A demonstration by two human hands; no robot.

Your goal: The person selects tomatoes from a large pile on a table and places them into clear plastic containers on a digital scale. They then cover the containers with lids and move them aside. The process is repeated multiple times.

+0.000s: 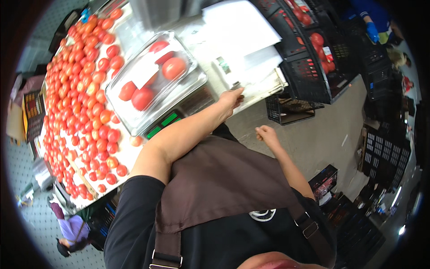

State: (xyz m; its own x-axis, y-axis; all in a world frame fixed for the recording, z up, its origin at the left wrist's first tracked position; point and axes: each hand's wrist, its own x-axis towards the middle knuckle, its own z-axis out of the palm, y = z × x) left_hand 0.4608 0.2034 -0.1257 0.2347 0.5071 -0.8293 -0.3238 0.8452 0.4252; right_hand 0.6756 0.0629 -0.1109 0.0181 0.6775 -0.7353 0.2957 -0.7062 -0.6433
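Observation:
My left hand point(231, 100) reaches across my body to the near edge of the white table, its fingers half curled and no object visible in them. Just beyond its fingertips is a small dark piece point(236, 84); whether they touch is unclear. Above the floor, my right hand point(268, 134) hangs with fingers curled in and nothing seen in it. To the left of my left hand, a clear plastic clamshell point(116, 88) with several red tomatoes point(174, 68) sits on a weighing scale point(198, 84) with green displays point(169, 119). A white label point(145, 75) is on the clamshell.
Loose tomatoes point(80, 90) cover the table's left side. White sheets point(238, 25) lie at the back. Black crates point(302, 72) with packed tomatoes stand at right, another crate point(290, 109) below. Other people are around: a blue-gloved hand point(372, 32), a lilac sleeve point(72, 227).

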